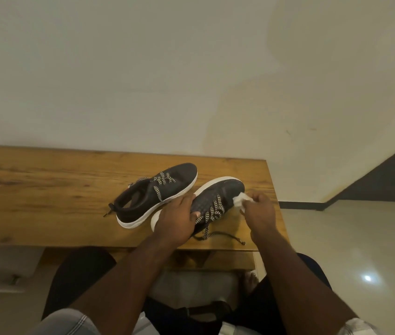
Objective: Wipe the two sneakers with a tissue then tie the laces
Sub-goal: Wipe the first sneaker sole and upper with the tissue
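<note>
Two dark sneakers with white soles and black-and-white laces lie on the wooden table (pixel 46 184). The left sneaker (pixel 158 192) sits untouched, its laces loose. My left hand (pixel 177 221) grips the heel half of the right sneaker (pixel 220 192) and tilts it onto its side. My right hand (pixel 259 209) pinches a crumpled white tissue (pixel 240 200) against the toe side of that sneaker. A loose lace end (pixel 225 236) trails toward the table's front edge.
The table stands against a pale wall and its right end (pixel 273 189) lies just beyond my right hand. Pale floor tiles (pixel 348 250) spread to the right. My knees sit under the front edge.
</note>
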